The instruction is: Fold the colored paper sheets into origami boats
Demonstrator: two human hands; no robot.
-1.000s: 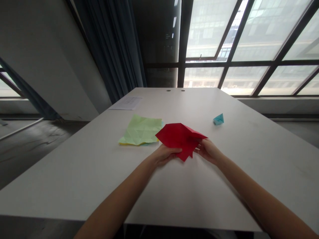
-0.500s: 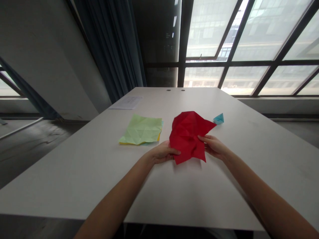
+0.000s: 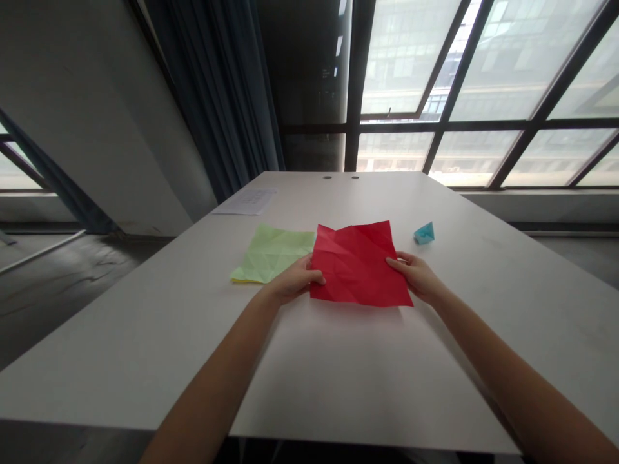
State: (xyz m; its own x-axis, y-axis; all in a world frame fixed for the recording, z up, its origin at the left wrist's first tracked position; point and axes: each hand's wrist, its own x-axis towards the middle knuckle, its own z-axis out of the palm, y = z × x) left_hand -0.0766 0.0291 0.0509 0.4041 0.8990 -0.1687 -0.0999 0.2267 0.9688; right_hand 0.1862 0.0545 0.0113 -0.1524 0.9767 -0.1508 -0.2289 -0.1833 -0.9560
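A creased sheet of red paper (image 3: 358,264) is spread almost flat between my two hands, a little above the table. My left hand (image 3: 296,278) pinches its left edge, thumb on top and the other fingers underneath. At the right edge, my right hand (image 3: 416,276) grips the sheet the same way. To the left lies a stack of creased paper with a light green sheet (image 3: 275,250) on top and a yellow edge showing below. The red sheet and my left hand cover part of that stack's right side.
A small folded blue paper piece (image 3: 424,233) sits beyond my right hand. A printed white sheet (image 3: 245,201) lies at the far left of the white table (image 3: 367,380). Past the table are a dark blue curtain (image 3: 217,90) and windows.
The red paper has gone from crumpled and partly folded to opened out into a near-flat square. My left hand has moved left and my right hand slightly right, both still holding it.
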